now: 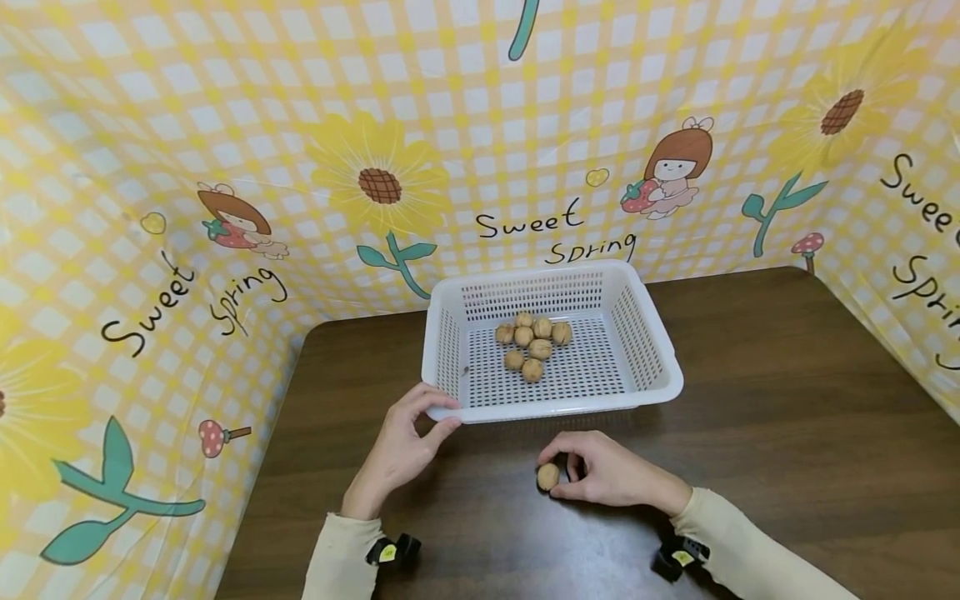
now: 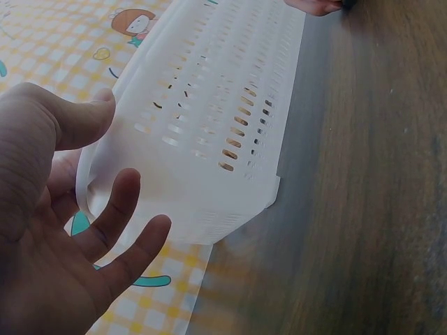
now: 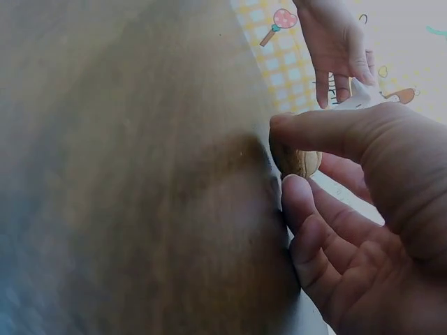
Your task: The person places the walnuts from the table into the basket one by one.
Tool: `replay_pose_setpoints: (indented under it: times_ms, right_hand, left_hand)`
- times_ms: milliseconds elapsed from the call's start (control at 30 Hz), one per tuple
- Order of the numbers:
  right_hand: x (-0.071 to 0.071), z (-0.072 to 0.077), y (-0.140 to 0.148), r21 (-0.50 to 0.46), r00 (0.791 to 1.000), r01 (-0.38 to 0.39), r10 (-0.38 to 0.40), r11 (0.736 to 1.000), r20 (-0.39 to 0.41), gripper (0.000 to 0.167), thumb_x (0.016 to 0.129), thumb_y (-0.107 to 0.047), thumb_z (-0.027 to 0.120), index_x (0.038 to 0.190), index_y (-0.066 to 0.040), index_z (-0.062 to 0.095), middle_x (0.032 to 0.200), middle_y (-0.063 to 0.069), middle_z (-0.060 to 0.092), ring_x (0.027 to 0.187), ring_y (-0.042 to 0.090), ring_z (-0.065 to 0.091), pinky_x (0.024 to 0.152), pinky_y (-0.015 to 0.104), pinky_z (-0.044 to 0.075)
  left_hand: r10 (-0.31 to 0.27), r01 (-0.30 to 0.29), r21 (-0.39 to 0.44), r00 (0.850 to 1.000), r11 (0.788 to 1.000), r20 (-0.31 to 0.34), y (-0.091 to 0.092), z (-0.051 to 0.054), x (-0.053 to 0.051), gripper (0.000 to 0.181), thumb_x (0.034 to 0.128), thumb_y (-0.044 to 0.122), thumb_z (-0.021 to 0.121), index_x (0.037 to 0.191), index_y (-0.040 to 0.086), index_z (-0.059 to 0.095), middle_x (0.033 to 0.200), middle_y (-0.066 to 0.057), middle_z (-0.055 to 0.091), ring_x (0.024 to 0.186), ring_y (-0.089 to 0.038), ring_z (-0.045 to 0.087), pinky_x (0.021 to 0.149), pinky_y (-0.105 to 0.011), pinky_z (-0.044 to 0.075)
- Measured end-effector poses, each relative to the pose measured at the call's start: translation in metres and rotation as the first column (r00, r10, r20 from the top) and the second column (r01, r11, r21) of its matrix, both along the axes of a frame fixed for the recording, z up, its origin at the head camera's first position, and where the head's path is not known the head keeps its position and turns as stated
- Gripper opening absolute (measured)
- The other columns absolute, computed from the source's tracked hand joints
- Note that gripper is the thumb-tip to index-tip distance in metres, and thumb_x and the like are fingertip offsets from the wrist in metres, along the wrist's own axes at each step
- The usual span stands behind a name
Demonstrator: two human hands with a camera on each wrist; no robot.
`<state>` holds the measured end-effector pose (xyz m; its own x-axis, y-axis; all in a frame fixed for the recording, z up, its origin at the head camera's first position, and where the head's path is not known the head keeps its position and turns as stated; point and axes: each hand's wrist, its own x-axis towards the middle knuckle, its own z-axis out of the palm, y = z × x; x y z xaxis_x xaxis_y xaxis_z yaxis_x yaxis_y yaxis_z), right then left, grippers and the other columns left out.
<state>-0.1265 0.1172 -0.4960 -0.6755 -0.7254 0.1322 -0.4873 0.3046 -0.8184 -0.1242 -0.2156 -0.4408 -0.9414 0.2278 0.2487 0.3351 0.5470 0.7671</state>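
A white perforated plastic basket (image 1: pixel 570 407) stands on the table, with several walnuts (image 1: pixel 540 349) grouped on its floor, left of the middle. At its near left corner my left hand (image 1: pixel 401 446) pinches the rim. In the left wrist view the thumb lies on one side of the basket wall (image 2: pixel 188 132) and some fingers are hidden behind it. In front of the basket, my right hand (image 1: pixel 611 472) holds a single walnut (image 1: pixel 548 477) low at the tabletop. The right wrist view shows that walnut (image 3: pixel 305 162) between thumb and fingers.
The dark wood-grain table (image 1: pixel 757 400) extends to both sides of the basket. Behind and beside it hangs a yellow checked cloth (image 1: pixel 510 125) printed with sunflowers and lettering; the basket's far side is close to it. Each wrist bears a black strapped device (image 1: pixel 393 551).
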Motion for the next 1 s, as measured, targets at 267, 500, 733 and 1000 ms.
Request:
replay_pose_setpoints:
  times_ms: [267, 500, 733, 1000]
  right_hand:
    - [0.001, 0.004, -0.002, -0.011, 1.0, -0.011, 0.011, 1.0, -0.011, 0.031, 0.092, -0.02, 0.086, 0.12, -0.019, 0.075, 0.09, -0.004, 0.072, 0.068, -0.004, 0.059, 0.064, 0.021, 0.054]
    - [0.003, 0.03, -0.002, -0.027, 0.994, -0.11, 0.11, 0.994, 0.002, 0.028, 0.094, -0.024, 0.084, 0.12, -0.016, 0.076, 0.101, -0.006, 0.073, 0.067, -0.005, 0.058, 0.056, 0.02, 0.051]
    - [0.0, 0.078, -0.003, -0.046, 0.994, -0.092, 0.089, 0.995, -0.068, 0.024, 0.095, -0.029, 0.084, 0.117, -0.022, 0.077, 0.091, -0.007, 0.071, 0.068, -0.003, 0.057, 0.057, 0.023, 0.052]
    - [-0.021, 0.128, -0.004, -0.006, 0.997, -0.028, 0.028, 1.0, -0.066, 0.026, 0.091, -0.029, 0.086, 0.116, -0.022, 0.078, 0.081, -0.011, 0.068, 0.067, 0.002, 0.058, 0.058, 0.023, 0.05]
  left_hand:
    - [0.004, -0.004, -0.005, 1.0, 1.0, 0.005, 0.0, 0.001, 0.0, 0.013, 0.096, 0.013, 0.08, 0.107, 0.02, 0.078, 0.113, 0.006, 0.07, 0.107, -0.011, 0.063, 0.091, -0.046, 0.054]
    - [0.006, -0.006, -0.004, 1.0, 1.0, 0.001, 0.0, 0.0, 0.0, 0.013, 0.0957, 0.013, 0.081, 0.106, 0.02, 0.078, 0.113, 0.006, 0.07, 0.107, -0.011, 0.063, 0.091, -0.046, 0.054]
    - [-0.004, 0.004, 0.006, 1.0, 1.0, -0.001, -0.001, 0.0, 0.0, 0.012, 0.0965, 0.014, 0.08, 0.106, 0.021, 0.077, 0.113, 0.007, 0.07, 0.106, -0.011, 0.063, 0.091, -0.047, 0.054]
    - [-0.006, 0.006, 0.008, 1.0, 1.0, -0.009, -0.001, -0.001, 0.0, 0.012, 0.0968, 0.015, 0.08, 0.105, 0.022, 0.077, 0.113, 0.008, 0.07, 0.105, -0.011, 0.063, 0.091, -0.046, 0.054]
